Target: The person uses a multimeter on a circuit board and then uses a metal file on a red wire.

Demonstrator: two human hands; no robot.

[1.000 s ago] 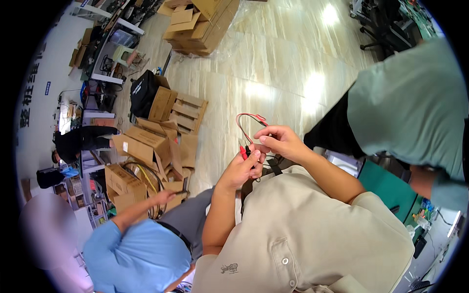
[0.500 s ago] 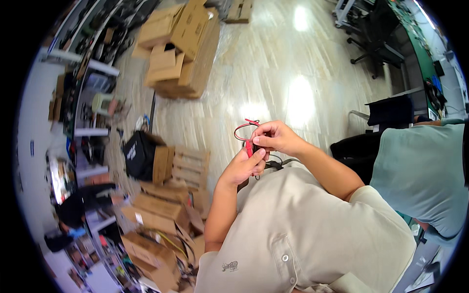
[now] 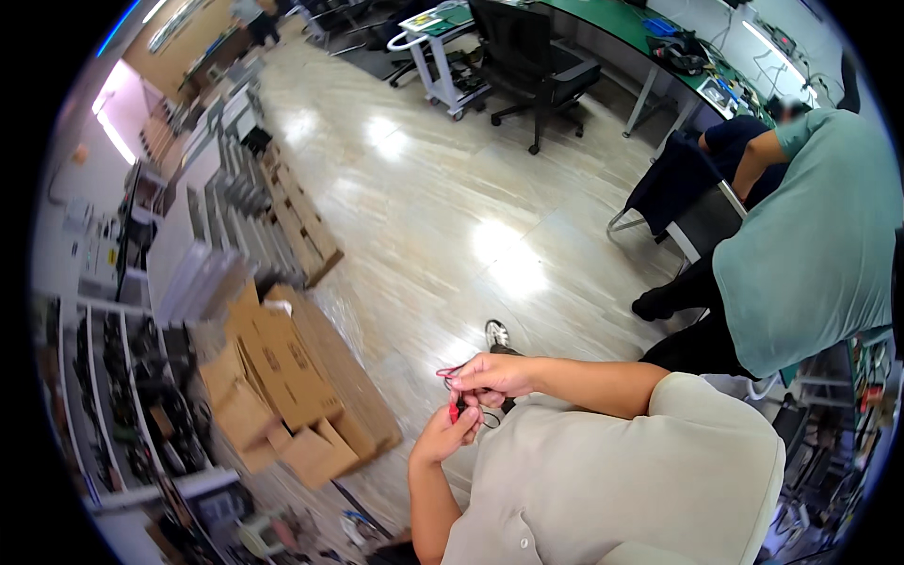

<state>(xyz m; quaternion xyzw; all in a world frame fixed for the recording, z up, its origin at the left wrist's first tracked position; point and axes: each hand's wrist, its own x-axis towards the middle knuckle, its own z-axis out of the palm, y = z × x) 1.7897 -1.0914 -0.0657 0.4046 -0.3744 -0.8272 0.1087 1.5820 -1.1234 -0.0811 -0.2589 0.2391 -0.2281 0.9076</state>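
In front of my chest I hold a thin red-and-black cable (image 3: 448, 372) with both hands. My left hand (image 3: 441, 435) is closed around its red end piece (image 3: 454, 411), which looks like an insulated clip; its exact kind is too small to tell. Just above, the fingers of my right hand (image 3: 493, 374) pinch the cable, with a red loop showing past the fingertips. A dark strand of the cable hangs in a curve beside the left fingers. The two hands nearly touch, and the part of the cable between the palms is hidden.
Open cardboard boxes (image 3: 287, 363) stand at the left, beyond them stacked grey panels (image 3: 226, 202) on wooden pallets. A person in a green shirt (image 3: 810, 245) bends at the right by a chair. An office chair (image 3: 532, 71), a white cart (image 3: 443, 61) and a green workbench (image 3: 612, 26) are farther off.
My view has swung to the right, bringing the workbench, cart and stacked panels in. Both hands keep hold of the cable, now lower in the picture.
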